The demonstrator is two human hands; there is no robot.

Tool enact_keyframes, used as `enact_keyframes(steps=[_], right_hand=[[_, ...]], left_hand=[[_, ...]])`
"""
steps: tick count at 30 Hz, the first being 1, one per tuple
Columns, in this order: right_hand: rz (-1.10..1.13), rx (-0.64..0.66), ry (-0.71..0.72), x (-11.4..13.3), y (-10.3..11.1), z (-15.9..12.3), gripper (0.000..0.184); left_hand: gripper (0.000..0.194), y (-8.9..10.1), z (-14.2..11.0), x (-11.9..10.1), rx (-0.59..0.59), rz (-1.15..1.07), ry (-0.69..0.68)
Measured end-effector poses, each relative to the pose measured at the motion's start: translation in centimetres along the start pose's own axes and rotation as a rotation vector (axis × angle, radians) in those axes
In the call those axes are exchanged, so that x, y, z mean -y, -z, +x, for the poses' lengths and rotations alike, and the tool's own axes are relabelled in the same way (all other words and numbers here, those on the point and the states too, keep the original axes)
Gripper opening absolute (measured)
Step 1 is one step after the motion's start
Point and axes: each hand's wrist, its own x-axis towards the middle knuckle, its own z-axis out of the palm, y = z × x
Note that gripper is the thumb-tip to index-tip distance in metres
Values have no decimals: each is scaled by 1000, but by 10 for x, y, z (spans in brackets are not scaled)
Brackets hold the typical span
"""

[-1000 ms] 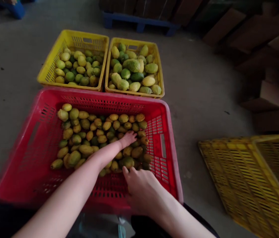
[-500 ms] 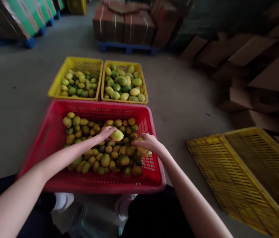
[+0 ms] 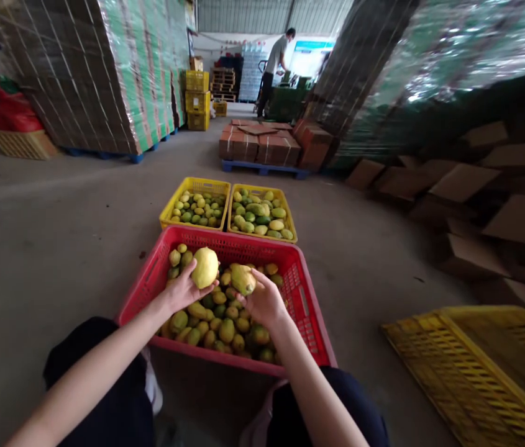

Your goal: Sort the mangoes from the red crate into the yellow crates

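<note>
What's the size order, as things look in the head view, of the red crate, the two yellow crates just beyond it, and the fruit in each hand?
1. Red crate
2. Left yellow crate and right yellow crate: too alike to rank
3. Left-hand fruit
4. Right-hand fruit, slightly covered by fingers

the left forearm [image 3: 104,366] slants in bare from the lower left of the frame, the right forearm [image 3: 306,385] from the bottom edge, right of centre. the left hand [image 3: 182,295], near mid-frame, is cupped in a grasp, thumb up on its left side, fingertips pointing right. the right hand [image 3: 266,303], slightly lower and apart from it, curls in its own grasp. the dark-clad left knee [image 3: 82,341] and right knee [image 3: 355,397] show below.
</note>
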Motion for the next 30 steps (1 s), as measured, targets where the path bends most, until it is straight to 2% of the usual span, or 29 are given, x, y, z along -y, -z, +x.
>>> enact_keyframes(steps=[4,7,9,11,14,16,21,24,27,30], right_hand=[[-34,-92,41,-16,2,1,36],[-18,-77,174,-20,5,5,38],[50,-56,264,-20,6,8,43],[117,-56,335,-20,7,10,44],[116,-84,429,-22,6,11,44],[96,-80,488,-23,6,10,46],[108,-83,548,-25,4,6,52],[-69,-139,605,-25,1,2,61],[-284,-191,750,-24,-3,-4,60],[-364,-231,914,-26,-4,-5,57]], left_hand=[[46,1,2,11,107,141,-77],[55,-1,7,13,172,202,-159],[62,-5,9,12,112,278,-308],[64,-10,8,10,37,393,-517],[60,-16,5,9,27,511,-719],[59,-18,3,9,43,521,-748],[57,-20,1,10,29,496,-704],[57,-21,2,12,31,528,-715],[58,-20,3,13,36,599,-814],[57,-18,0,10,28,742,-978]])
